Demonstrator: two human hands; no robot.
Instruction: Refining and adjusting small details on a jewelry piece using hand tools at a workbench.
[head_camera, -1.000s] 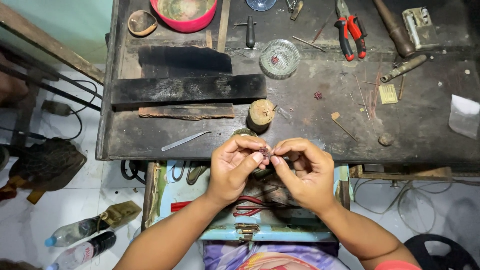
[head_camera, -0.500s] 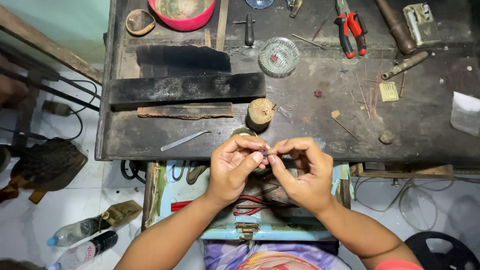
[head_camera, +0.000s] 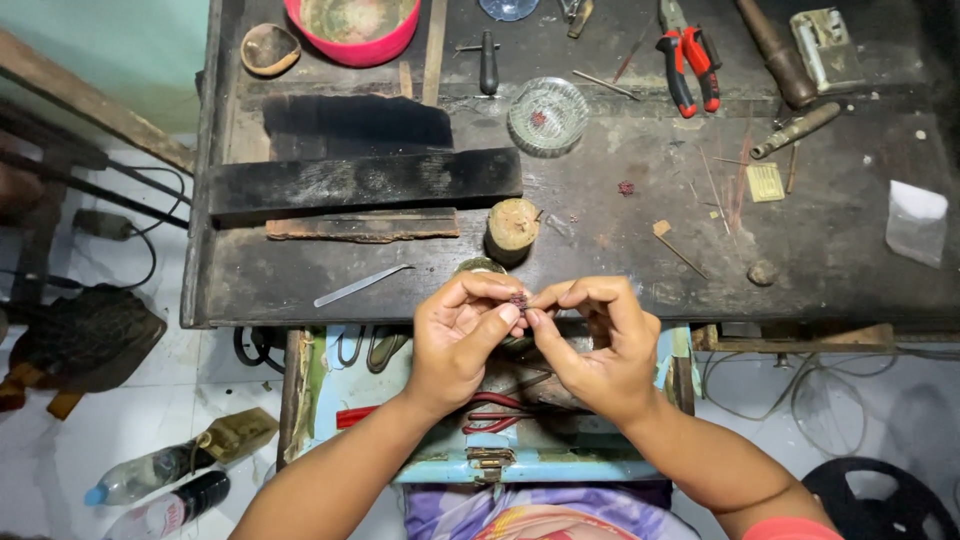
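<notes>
Both hands, left hand (head_camera: 462, 335) and right hand (head_camera: 600, 340), pinch-grip tiny dark piece (head_camera: 518, 299); wooden stump (head_camera: 513, 226), tweezers (head_camera: 358, 285) near.

**Soft, even light on a dark bench**

We see diffuse, even light with no hard glare. The dark workbench (head_camera: 600, 250) soaks it up, so its far corners look dim, while the pale floor (head_camera: 120, 420) reads bright. Our hands cast only faint shadows. Focus is sharp at centre; straight edges bow slightly toward the frame's borders.
</notes>
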